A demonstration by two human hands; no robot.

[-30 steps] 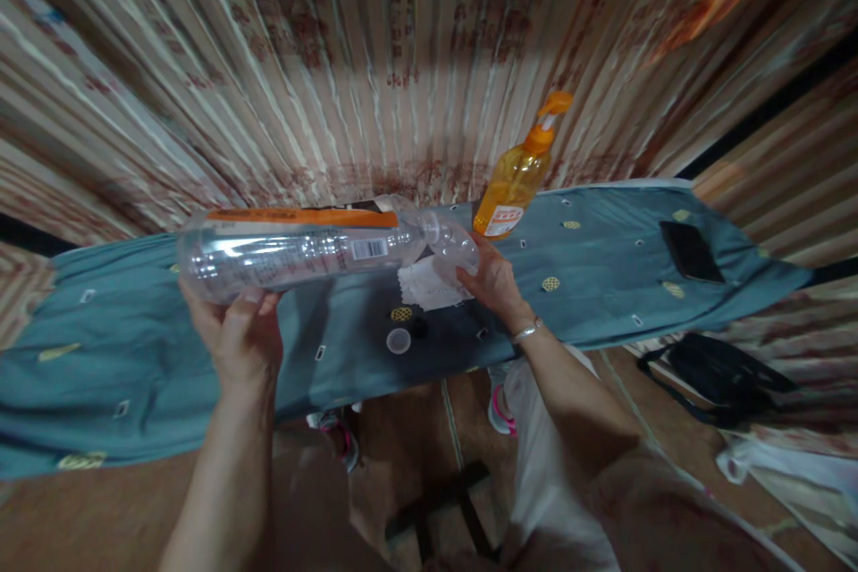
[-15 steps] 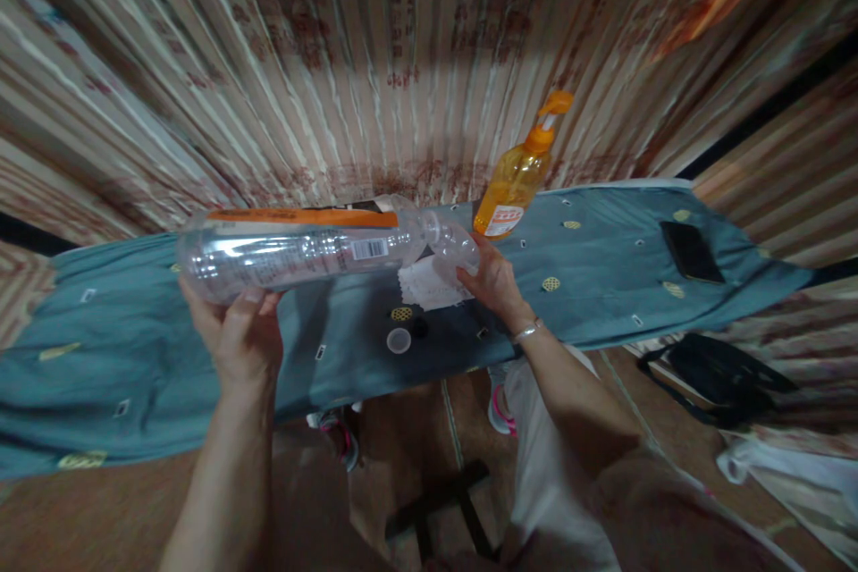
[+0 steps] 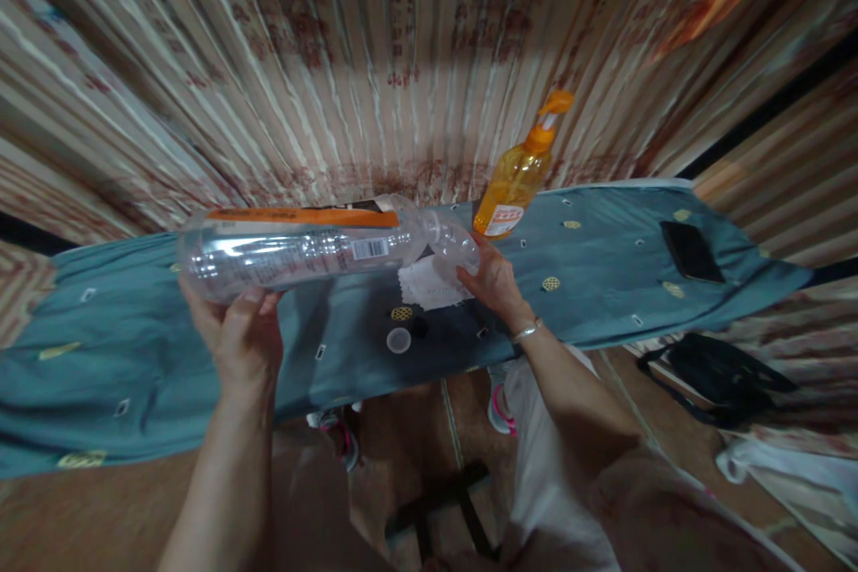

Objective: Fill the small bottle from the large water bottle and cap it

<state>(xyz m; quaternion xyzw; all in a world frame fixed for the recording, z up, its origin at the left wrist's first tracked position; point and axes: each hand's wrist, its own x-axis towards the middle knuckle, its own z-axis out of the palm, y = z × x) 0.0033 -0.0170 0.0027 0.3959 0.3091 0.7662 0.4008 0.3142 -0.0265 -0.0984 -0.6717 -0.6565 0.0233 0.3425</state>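
A large clear plastic bottle point(image 3: 301, 248) with an orange-edged label and a barcode lies almost level above the cloth. My left hand point(image 3: 238, 326) is closed around the underside of its base end. The bottle's mouth meets a small clear plastic cup point(image 3: 458, 246), which my right hand point(image 3: 492, 281) grips from the right. Whether liquid is passing between them I cannot tell. Under the cup is a crumpled white paper or tissue point(image 3: 433, 284). A small round white cap point(image 3: 398, 340) rests on the cloth nearer to me.
An orange pump bottle point(image 3: 515, 188) stands behind my right hand. A black phone point(image 3: 690, 251) lies at the right of the teal tablecloth point(image 3: 596, 286). Pleated curtains point(image 3: 349, 63) hang behind. On the floor at right is a black bag point(image 3: 724, 375); a dark stool-like frame point(image 3: 439, 500) stands below.
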